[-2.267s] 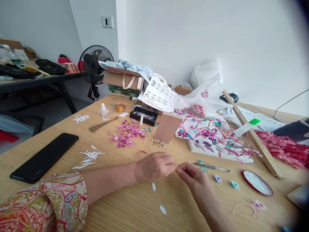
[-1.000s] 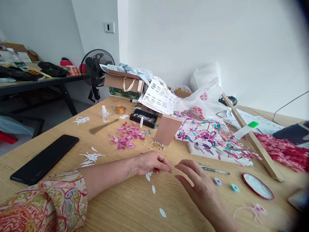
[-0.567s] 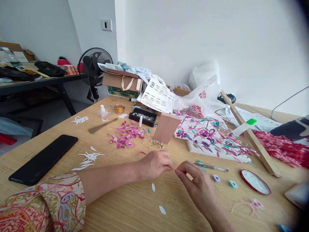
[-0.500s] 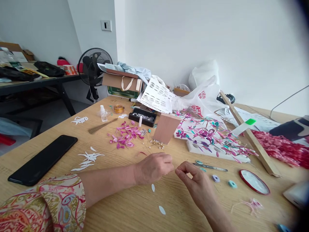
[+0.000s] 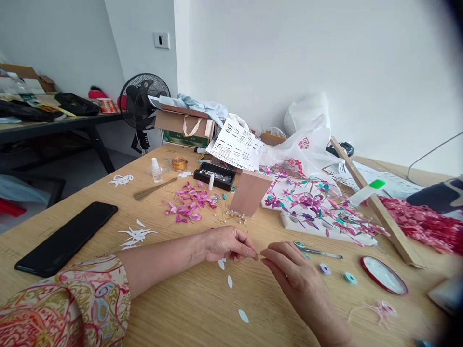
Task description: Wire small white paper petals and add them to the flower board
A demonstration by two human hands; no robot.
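Over the middle of the table, my left hand point(image 5: 228, 245) pinches with thumb and index finger; what lies between the tips is too fine to make out. Facing it, fingertips almost touching, my right hand point(image 5: 294, 272) has its thumb and fingers drawn together in a pinch around something too small to name. Below my left hand lie white leaf-shaped cutouts, one point(image 5: 230, 281) just under the fingers and another leaf cutout point(image 5: 243, 316) nearer me. Tweezers point(image 5: 321, 251) rest beyond my right hand, close to a lilac spool point(image 5: 324, 269) and a teal spool point(image 5: 350, 278).
Pink petals point(image 5: 190, 202) and a wooden block point(image 5: 250, 193) stand beyond my hands. Wired flowers point(image 5: 314, 205) lie on white foam at the right. A phone point(image 5: 67, 236), paper strips point(image 5: 135, 236) and a spray bottle point(image 5: 156, 170) are leftward; a red-rimmed dish point(image 5: 384, 274) is rightward.
My left hand has turned so that its thumb and index finger show. My right fingers have straightened a little, and another white cutout has come into view under the left hand.
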